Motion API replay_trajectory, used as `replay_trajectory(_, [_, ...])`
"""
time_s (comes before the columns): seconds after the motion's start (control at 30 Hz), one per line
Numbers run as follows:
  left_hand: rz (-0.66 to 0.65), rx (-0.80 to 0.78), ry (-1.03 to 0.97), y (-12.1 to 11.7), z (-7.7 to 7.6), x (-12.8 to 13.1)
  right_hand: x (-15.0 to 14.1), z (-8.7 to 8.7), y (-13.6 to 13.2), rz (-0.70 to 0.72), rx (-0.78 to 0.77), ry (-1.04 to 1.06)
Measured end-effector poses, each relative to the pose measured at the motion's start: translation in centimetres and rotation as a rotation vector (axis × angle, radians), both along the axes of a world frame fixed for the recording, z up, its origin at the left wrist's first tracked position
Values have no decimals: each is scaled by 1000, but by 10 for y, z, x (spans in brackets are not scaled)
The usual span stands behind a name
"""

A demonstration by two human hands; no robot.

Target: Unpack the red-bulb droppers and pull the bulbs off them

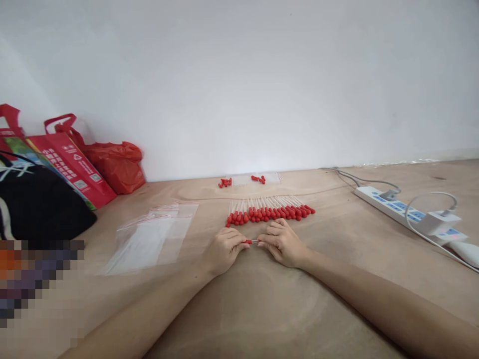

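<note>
"Wooden desk (pixel 258 309) below; where are the hands?"
"Just on the near side of the row of red-tipped sticks (pixel 267 213). Left hand (pixel 227 248) pinches the red end of a thin stick (pixel 255 242), right hand (pixel 284 244) its pale end."
"Around that row?"
"Clear plastic bags (pixel 149 237) left, power strip (pixel 394 205) right, small red pieces (pixel 225 183) beyond, near the wall (pixel 239 99)."
</note>
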State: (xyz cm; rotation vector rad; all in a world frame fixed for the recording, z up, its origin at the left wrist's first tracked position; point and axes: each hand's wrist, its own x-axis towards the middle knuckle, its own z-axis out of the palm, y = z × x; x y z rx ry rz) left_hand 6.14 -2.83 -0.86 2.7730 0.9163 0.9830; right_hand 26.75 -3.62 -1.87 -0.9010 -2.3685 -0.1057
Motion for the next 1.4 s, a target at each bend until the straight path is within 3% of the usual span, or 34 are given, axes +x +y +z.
replay_trajectory(0.53, [-27, 21, -7, 0, 0, -5, 5, 3, -3, 8, -6, 12])
replay_trajectory(0.67, [54, -32, -53, 2, 2, -18, 22, 1, 2, -108, -53, 92])
replay_trajectory(0.8, [210, 14, -89, 1, 2, -26, 31, -2, 8, -199, -140, 196])
replay_trajectory(1.07, [493, 2, -167, 13, -1, -43, 14, -6, 5, -159, -90, 143])
replay_trajectory(1.23, [561, -47, -212, 30, -2, -60, -6, -5, 3, -121, 9, 100])
replay_trajectory(1.4, [538, -100, -160, 35, -1, -62, -22, -6, 9, -123, 36, 42])
